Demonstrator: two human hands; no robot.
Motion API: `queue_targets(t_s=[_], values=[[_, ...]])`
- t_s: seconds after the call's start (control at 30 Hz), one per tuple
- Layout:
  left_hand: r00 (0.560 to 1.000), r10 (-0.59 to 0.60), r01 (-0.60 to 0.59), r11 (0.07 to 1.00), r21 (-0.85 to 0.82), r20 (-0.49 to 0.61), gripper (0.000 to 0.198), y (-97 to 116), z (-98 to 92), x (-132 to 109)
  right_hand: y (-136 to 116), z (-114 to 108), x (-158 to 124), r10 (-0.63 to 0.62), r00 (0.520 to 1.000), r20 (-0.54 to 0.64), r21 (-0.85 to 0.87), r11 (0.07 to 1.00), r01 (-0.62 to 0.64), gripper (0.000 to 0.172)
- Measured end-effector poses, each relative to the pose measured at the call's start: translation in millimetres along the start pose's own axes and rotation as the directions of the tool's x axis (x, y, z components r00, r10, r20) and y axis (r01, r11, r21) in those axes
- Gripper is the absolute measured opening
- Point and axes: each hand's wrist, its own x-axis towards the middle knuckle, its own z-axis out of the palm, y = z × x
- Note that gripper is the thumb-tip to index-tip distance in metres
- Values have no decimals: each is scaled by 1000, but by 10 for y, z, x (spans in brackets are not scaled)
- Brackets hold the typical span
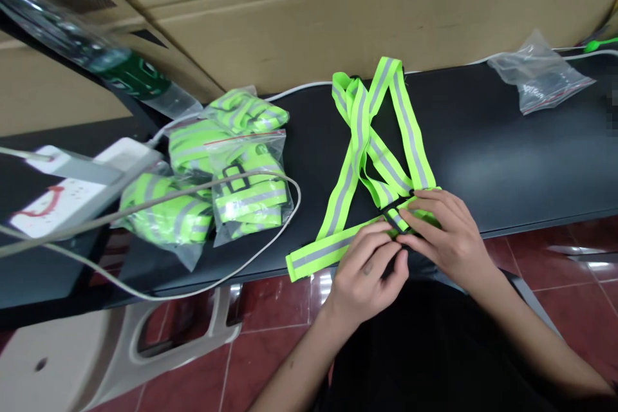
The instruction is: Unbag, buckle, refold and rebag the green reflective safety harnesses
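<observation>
A neon yellow-green reflective strap harness (369, 148) with grey stripes lies spread on the black table (506, 154). My left hand (367, 273) and my right hand (447, 232) meet at its near end by the table's front edge. Both pinch the strap around a small black buckle (393, 219). One loose strap end (313, 257) runs off to the left of my left hand.
Several clear bags of folded reflective harnesses (226, 174) lie at the left. A white power strip (72, 187) and its cables (193, 270) sit beside them. An empty plastic bag (541, 74) lies at the back right. Cardboard boxes (338, 6) stand behind. A plastic chair (145, 341) stands below left.
</observation>
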Motion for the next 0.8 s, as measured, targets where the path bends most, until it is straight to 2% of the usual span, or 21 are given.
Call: queue_targets(t_s=[0.07, 0.17, 0.27, 0.47, 0.6, 0.7, 0.8], values=[[998, -50, 52, 994, 95, -29, 24, 4, 15, 11, 34, -87, -64, -39, 993, 114, 17, 999, 37, 34], [995, -81, 67, 981, 184, 66, 39, 8, 53, 53, 88, -184, -104, -34, 982, 186, 83, 996, 19, 40], [984, -87, 58, 982, 180, 157, 31, 4, 89, 95, 179, -265, -82, -35, 978, 206, 185, 983, -4, 38], [968, -152, 130, 984, 120, 200, 24, -3, 70, 153, 459, -460, -28, -17, 959, 283, 286, 956, -67, 36], [962, -178, 157, 981, 116, 205, 24, -3, 60, 179, 569, -467, -64, -56, 984, 167, 332, 943, -3, 34], [960, -188, 164, 978, 130, 205, 26, -6, 72, 192, 580, -425, -121, -99, 990, 96, 269, 961, 70, 29], [962, -190, 164, 976, 141, 196, 25, -12, 87, 206, 571, -397, -166, -110, 992, 58, 173, 980, 98, 34]])
